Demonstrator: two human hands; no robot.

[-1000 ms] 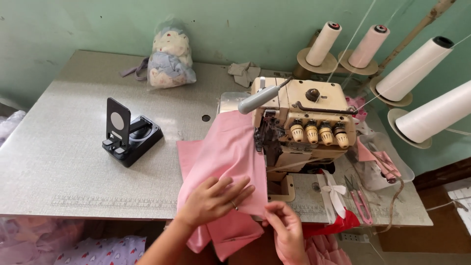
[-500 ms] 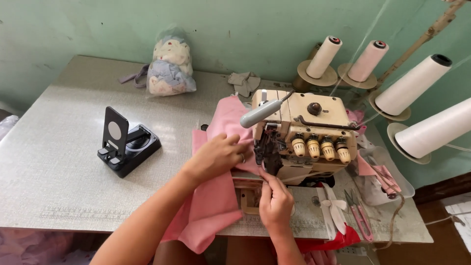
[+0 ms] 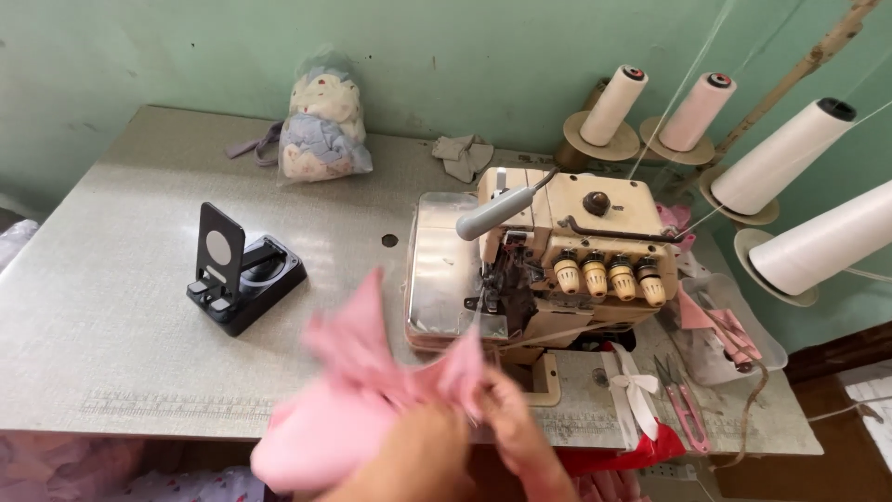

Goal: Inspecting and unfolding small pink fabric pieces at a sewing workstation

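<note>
A bunched pink cloth (image 3: 344, 400) is lifted off the table at the front edge, blurred by motion. My left hand (image 3: 413, 455) grips it from below at the bottom of the view. My right hand (image 3: 520, 437) holds its right end, just in front of the cream overlock sewing machine (image 3: 567, 251). The machine's metal plate (image 3: 441, 270) lies bare, with no cloth under the needle area.
A black phone stand (image 3: 242, 270) sits on the grey table (image 3: 111, 279) to the left. A plastic bag of cloth pieces (image 3: 321, 121) lies at the back. Several thread cones (image 3: 790, 158) stand at right. Pink snips (image 3: 683, 404) and a clear tray (image 3: 734, 335) lie right of the machine.
The pink cloth has been pulled off the machine plate toward the front edge and gathered up. Both hands moved back from the needle area toward me.
</note>
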